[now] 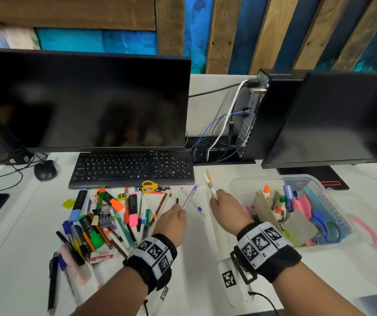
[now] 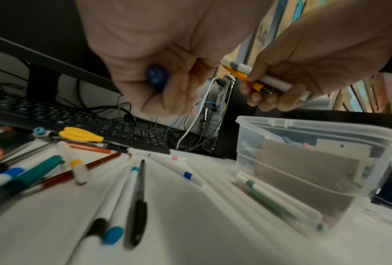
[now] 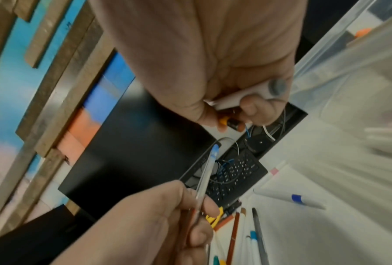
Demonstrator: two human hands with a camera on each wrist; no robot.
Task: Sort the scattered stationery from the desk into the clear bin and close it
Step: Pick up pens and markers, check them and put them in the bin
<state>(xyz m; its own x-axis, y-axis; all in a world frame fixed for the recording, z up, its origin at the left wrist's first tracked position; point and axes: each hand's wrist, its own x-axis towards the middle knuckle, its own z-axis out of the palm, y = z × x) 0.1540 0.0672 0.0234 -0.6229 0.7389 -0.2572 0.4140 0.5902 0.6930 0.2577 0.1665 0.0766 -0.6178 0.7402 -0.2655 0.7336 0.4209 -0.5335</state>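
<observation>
My left hand point(image 1: 174, 213) pinches a clear pen with a blue cap point(image 1: 189, 197), lifted above the white desk; its blue end point(image 2: 158, 77) faces the left wrist camera. My right hand point(image 1: 223, 205) grips a white marker with a grey band point(image 1: 210, 187) together with a yellow pencil point(image 2: 247, 78), held just left of the clear bin point(image 1: 246, 181). The bin stands open at the right and holds scissors, glue, highlighters and cardboard pieces. A heap of pens, markers and highlighters point(image 1: 105, 215) lies to the left of my hands. A white pen with a blue band point(image 1: 197, 207) lies between them.
A black keyboard point(image 1: 133, 167) and a monitor point(image 1: 82, 99) stand behind the heap, with yellow scissors point(image 1: 149, 186) at the keyboard's front edge. A mouse point(image 1: 45, 169) sits at the far left. A second monitor point(image 1: 333, 119) and cables stand behind the bin.
</observation>
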